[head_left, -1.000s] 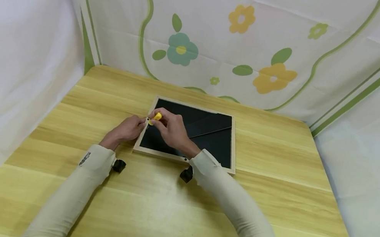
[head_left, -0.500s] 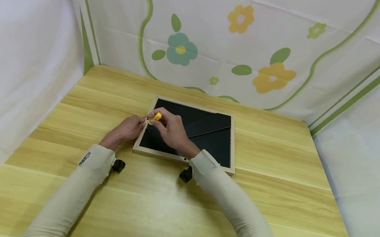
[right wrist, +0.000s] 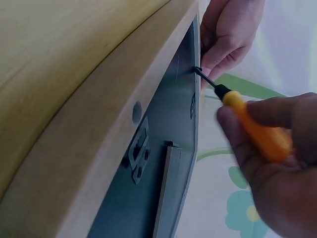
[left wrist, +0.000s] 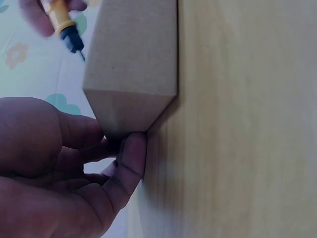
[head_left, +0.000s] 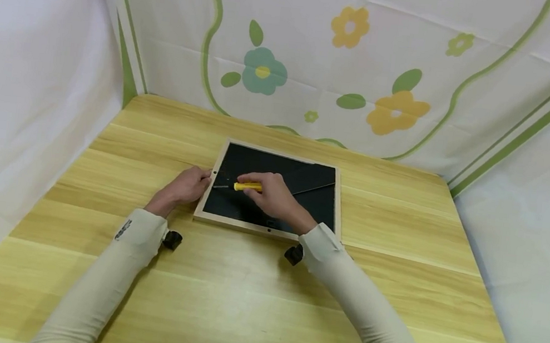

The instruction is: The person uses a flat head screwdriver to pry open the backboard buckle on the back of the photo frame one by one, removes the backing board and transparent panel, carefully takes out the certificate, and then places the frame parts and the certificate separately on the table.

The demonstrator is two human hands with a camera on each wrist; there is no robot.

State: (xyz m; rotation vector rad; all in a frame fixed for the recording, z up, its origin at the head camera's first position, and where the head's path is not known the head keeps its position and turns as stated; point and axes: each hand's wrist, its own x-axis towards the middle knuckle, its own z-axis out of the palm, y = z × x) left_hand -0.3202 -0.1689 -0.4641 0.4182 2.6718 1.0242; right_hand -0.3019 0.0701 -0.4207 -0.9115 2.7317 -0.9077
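A picture frame [head_left: 236, 224] lies with its black backing board [head_left: 256, 161] facing up and its light wood rim around it. My left hand [head_left: 188, 186] grips the rim's left side; in the left wrist view its thumb and fingers pinch the wood near the table. My right hand [head_left: 274, 196] holds a yellow screwdriver [head_left: 248, 186] by the handle, slanted low over the board with its shaft pointing left. In the right wrist view, the tip of the screwdriver [right wrist: 260, 129] is at a small dark tab [right wrist: 198, 69] along the inner rim, close to my left fingers.
A metal hanger [right wrist: 140, 148] is fixed to the board near a round dark spot [right wrist: 137, 112] in the rim. The fold-out stand leg [right wrist: 167, 193] lies along the backing. Behind the wooden table [head_left: 221, 300] hangs a white cloth [head_left: 308, 46] printed with flowers.
My right hand has drawn back to the right and slightly nearer. The screwdriver has gone from steep at the rim to a flatter slant, baring its shaft. My left hand stays put.
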